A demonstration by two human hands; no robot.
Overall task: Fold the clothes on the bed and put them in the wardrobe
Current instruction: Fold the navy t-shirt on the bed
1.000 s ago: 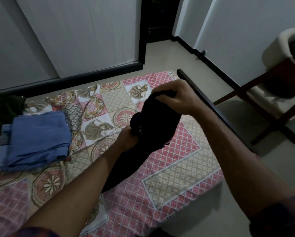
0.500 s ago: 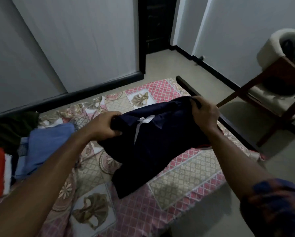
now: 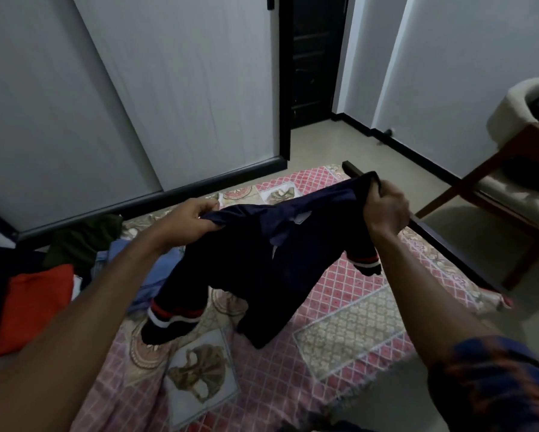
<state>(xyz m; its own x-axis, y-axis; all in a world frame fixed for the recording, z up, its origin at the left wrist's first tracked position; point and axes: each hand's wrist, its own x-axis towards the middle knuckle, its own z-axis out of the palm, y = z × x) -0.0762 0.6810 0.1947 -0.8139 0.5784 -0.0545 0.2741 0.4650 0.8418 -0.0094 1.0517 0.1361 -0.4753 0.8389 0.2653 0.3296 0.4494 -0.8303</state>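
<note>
A dark navy shirt (image 3: 262,260) with red and white striped sleeve cuffs hangs spread out above the bed (image 3: 340,332), which has a patterned pink cover. My left hand (image 3: 188,221) grips its left shoulder and my right hand (image 3: 385,207) grips its right shoulder. Both sleeves dangle, and the shirt's lower hem touches the cover. Behind the bed stands the wardrobe (image 3: 121,98) with grey sliding doors, both closed.
On the left of the bed lie an orange garment (image 3: 34,304), a blue folded cloth (image 3: 155,272), a dark green piece (image 3: 84,241) and a black one. A wooden chair (image 3: 517,182) with a cream cushion stands at the right. A dark doorway (image 3: 315,57) opens beyond.
The bunched dark shirt has been pulled open between my hands and lifted. My hands have moved apart to its shoulders, and the sleeves now hang free.
</note>
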